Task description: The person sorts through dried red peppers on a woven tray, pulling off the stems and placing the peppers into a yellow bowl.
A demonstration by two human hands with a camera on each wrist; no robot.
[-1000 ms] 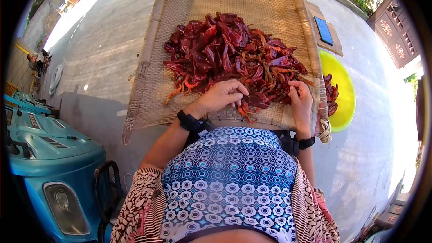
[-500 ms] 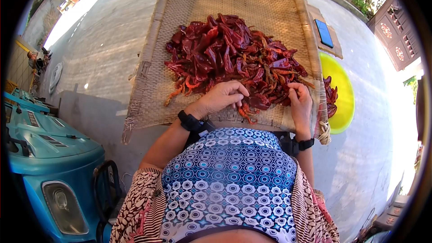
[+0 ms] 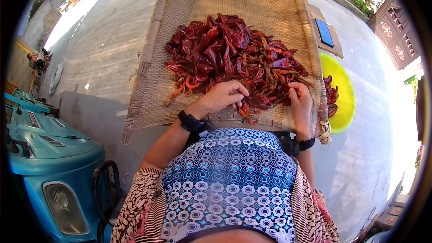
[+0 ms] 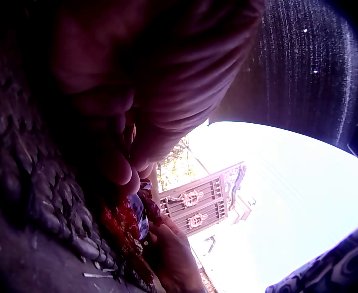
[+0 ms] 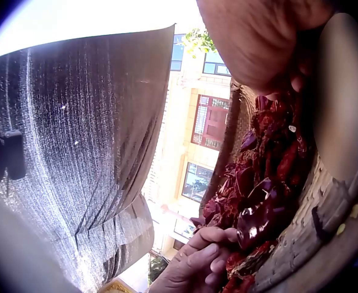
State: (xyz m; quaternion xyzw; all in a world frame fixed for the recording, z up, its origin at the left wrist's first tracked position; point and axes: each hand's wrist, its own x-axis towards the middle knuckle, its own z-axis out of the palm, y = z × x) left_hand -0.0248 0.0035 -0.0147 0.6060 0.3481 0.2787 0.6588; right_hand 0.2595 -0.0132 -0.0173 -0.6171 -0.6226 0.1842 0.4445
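Note:
A heap of dried red chilies (image 3: 207, 54), some broad and glossy, others thin and orange-red, lies on a woven tray (image 3: 180, 0). My left hand (image 3: 220, 95) is over the heap's near edge, fingers bent, thumb and fingertips pinching one end of a dark, glossy chili (image 5: 261, 223). At the near right corner of the tray, my right hand (image 3: 302, 103) has its thumb and forefinger drawn together at the chilies' edge, pinching a chili there. From the left wrist, the left fingers (image 4: 123, 168) appear in deep shade, with the right hand beyond.
A yellow basin (image 3: 344, 94) holding more chilies stands right of the tray. A phone (image 3: 323, 33) lies on a board (image 3: 332, 49) farther back. A blue vehicle (image 3: 49, 153) is at the left, and a person (image 3: 33, 58) sits far behind it.

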